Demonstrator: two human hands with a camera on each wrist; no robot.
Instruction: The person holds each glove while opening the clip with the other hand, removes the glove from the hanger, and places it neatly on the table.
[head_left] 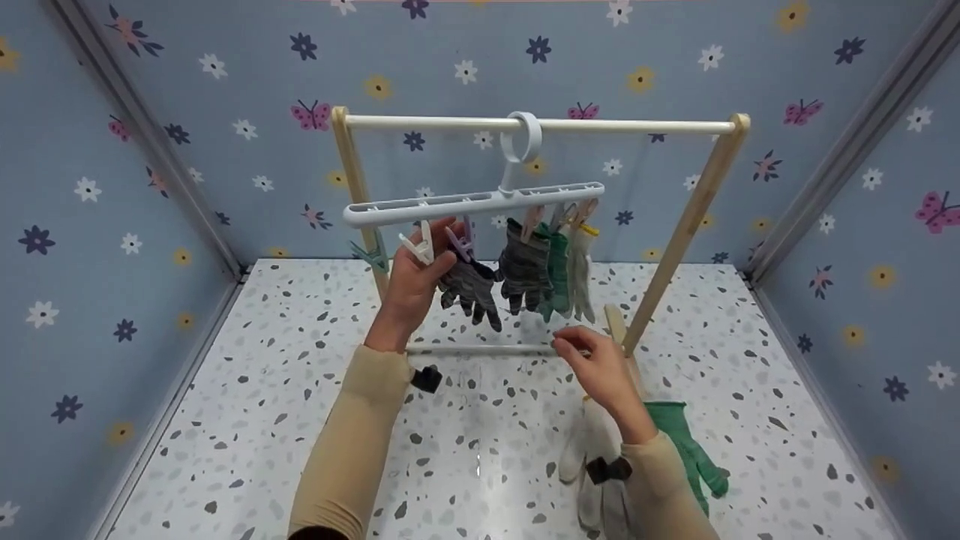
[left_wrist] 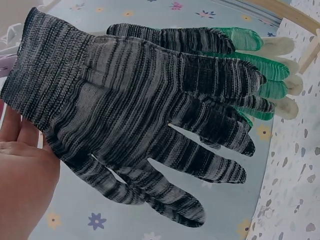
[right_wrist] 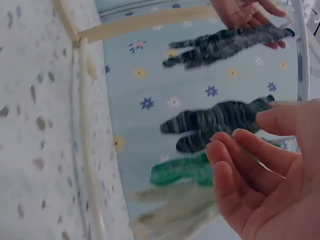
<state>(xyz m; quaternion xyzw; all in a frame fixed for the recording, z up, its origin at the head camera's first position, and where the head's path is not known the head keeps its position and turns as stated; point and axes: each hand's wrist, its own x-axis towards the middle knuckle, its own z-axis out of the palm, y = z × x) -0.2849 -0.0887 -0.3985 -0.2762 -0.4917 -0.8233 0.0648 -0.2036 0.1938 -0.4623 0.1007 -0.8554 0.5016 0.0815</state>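
My left hand [head_left: 414,281] is up under the grey hanger [head_left: 427,210], with its fingers at the cuff of a black-and-grey striped glove [left_wrist: 130,105]. A purple clip [head_left: 463,241] holds that glove by its cuff; a white clip [head_left: 421,246] dangles in front of the hand. In the right wrist view the left thumb stands apart from the fingers beside the glove. My right hand [head_left: 596,367] is lower and to the right, fingers loosely bent with nothing between them. A second striped glove [head_left: 523,266], a green glove [head_left: 556,274] and a whitish glove [head_left: 580,274] hang on the hanger's right half.
The hanger's ring hooks over the white rail [head_left: 637,126] of a wooden-legged rack [head_left: 686,225]. A pale green clip [head_left: 371,255] hangs at the left end. Below my right arm, a white glove [head_left: 574,446] and a green glove [head_left: 679,427] lie on the speckled tabletop [head_left: 262,420].
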